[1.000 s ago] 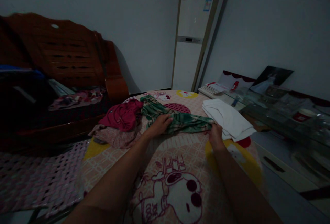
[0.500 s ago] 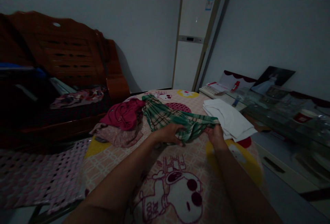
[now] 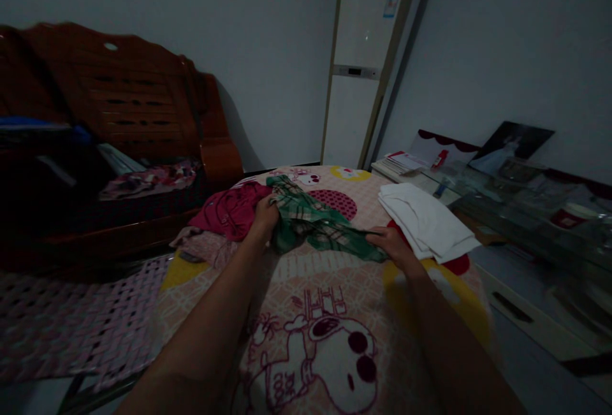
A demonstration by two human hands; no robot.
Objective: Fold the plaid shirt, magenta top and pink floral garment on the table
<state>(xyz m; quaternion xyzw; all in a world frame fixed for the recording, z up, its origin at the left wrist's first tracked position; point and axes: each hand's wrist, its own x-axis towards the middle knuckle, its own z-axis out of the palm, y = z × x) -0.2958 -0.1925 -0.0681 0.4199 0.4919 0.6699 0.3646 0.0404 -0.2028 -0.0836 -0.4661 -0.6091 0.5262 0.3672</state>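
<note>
A green plaid shirt [image 3: 315, 217] lies crumpled and stretched sideways across the round table [image 3: 287, 281], which has a cartoon-dog cloth. My left hand [image 3: 266, 214] is closed on the shirt's left part, beside the crimson garment [image 3: 227, 211]. At the shirt's right end, my right hand [image 3: 389, 243] pinches its edge. Under the crimson garment lies a pinkish knitted garment [image 3: 205, 246], partly hidden by it. Folded white cloth [image 3: 425, 220] rests just beyond my right hand, at the table's right side.
A wooden bench [image 3: 129, 102] with fabric on its seat stands at the left, near a woven pink chair [image 3: 90, 319]. On the right is a glass-topped cabinet [image 3: 516, 211] bearing papers, a photo and a cup. A tall white air conditioner [image 3: 354, 115] stands behind.
My left hand has moved left and away along the shirt and now grips its left part. My right hand has shifted slightly left, and the shirt is bunched into a narrower strip.
</note>
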